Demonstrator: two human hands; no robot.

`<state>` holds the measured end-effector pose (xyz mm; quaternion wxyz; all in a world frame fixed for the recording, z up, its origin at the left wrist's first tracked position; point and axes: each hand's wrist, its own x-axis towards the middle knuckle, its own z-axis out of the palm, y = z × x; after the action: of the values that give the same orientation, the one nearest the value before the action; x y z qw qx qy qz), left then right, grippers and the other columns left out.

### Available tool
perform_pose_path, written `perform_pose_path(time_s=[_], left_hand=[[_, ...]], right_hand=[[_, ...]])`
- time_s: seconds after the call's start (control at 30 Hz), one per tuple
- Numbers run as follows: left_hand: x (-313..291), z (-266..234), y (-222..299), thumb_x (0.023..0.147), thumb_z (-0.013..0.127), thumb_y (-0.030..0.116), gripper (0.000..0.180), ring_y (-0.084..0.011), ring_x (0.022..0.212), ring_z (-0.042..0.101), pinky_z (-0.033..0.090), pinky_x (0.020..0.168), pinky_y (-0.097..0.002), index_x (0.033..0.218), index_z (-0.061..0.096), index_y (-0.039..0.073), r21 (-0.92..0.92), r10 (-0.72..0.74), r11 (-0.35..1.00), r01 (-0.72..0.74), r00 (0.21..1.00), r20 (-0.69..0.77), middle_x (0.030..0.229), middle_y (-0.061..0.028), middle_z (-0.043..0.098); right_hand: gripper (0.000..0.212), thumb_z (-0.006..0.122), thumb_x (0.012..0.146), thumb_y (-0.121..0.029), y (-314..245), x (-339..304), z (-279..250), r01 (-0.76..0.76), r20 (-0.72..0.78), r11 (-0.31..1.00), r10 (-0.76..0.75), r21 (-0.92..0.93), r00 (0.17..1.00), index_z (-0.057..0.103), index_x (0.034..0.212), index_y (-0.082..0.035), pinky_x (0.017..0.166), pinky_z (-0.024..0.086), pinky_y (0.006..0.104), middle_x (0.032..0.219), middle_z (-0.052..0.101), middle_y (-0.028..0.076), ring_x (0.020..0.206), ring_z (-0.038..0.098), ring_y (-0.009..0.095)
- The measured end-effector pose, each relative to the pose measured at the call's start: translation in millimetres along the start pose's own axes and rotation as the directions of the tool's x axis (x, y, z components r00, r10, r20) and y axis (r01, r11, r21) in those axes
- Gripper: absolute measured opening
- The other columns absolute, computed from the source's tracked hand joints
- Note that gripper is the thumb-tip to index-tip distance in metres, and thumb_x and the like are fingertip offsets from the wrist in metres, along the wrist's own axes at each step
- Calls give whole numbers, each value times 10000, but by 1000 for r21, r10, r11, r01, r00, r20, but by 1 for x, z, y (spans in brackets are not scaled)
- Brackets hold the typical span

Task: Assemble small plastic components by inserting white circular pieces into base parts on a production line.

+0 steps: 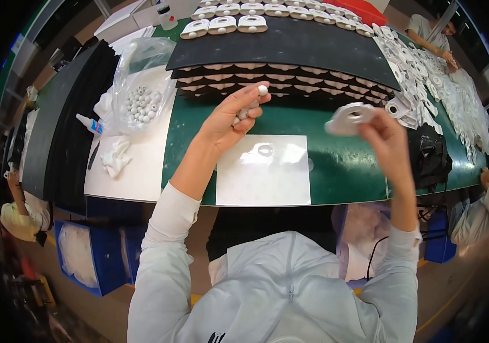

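"What do you see at the left hand (228,119)?"

"From my remote seat, I see its fingers pinching a white ball (263,90) at their tips, with more balls (243,113) gathered in the palm."

"And the right hand (390,143)?"

"I have its fingers clamped on the edge of a white plastic part (348,119), slightly blurred, held up over the green bench (342,166), right of the white sheet (263,183)."

"Anything nearby?"

"I see a clear bag (152,52) of balls on the left, near a glue bottle (89,123)."
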<state>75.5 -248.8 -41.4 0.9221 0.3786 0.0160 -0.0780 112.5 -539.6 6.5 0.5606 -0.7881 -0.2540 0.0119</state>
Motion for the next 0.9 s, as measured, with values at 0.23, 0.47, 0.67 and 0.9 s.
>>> perform_pose_path(time_s=[0.23, 0.47, 0.67, 0.9], left_hand=[[2, -5, -4, 787, 641, 101, 295, -18, 599, 409, 258, 401, -129, 1062, 553, 46, 43, 89, 995, -89, 996, -6, 917, -24, 573], [2, -7, -7, 797, 644, 147, 259, -24, 589, 406, 245, 383, -134, 1016, 550, 46, 39, 83, 996, -83, 996, -15, 901, -33, 563], [0, -5, -7, 828, 612, 195, 250, -27, 591, 414, 244, 365, -131, 1008, 548, 34, 52, 82, 995, -81, 997, -9, 901, -44, 557], [2, -5, -6, 831, 601, 149, 295, -25, 592, 406, 254, 377, -126, 1092, 541, 26, 82, 83, 993, -83, 997, -1, 935, -48, 561]], right_hand=[[156, 503, 868, -55, 32, -4, 100, -223, 298, 921, 126, 318, 946, 518, 1011, 6, 695, 438, 205, 897, 582, 32, 773, 531, 79], [146, 504, 879, -77, 41, -7, 110, -153, 279, 966, 91, 207, 956, 514, 1004, -2, 728, 444, 208, 912, 579, 28, 809, 527, 73], [128, 512, 879, -82, 37, -8, 109, -79, 292, 993, 51, 88, 955, 511, 985, -9, 696, 434, 200, 881, 577, 28, 783, 514, 62], [93, 513, 869, -62, 37, -9, 110, -25, 230, 997, 6, 78, 973, 509, 947, -12, 626, 409, 195, 821, 558, 27, 714, 488, 59]])
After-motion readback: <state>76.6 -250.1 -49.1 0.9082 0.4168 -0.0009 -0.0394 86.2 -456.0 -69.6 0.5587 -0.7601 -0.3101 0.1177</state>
